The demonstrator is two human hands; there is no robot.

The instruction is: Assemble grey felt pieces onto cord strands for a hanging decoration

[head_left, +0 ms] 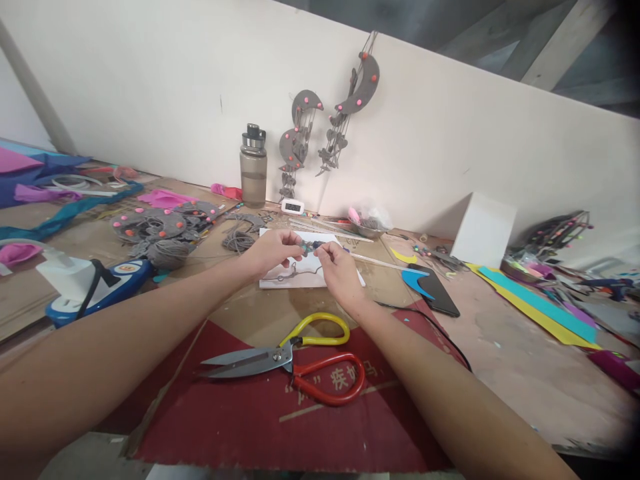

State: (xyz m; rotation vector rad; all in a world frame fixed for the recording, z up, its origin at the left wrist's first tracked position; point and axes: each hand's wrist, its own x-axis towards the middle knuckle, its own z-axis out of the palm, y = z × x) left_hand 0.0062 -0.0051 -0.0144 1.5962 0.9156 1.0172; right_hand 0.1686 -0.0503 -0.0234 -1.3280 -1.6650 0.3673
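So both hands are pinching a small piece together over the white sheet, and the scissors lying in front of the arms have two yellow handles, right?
Not quite. In the head view the scissors have one yellow handle and one red handle, not two yellow ones. The rest holds: the left hand and right hand pinch a small dark piece together above the white sheet.

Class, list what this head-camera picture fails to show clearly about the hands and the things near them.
- Small piece pinched between left hand and right hand: too small, fingers cover it.
- Clock display: too small to read.
- White sheet: partly hidden by both hands.
- Scissors print beneath: partly covered.
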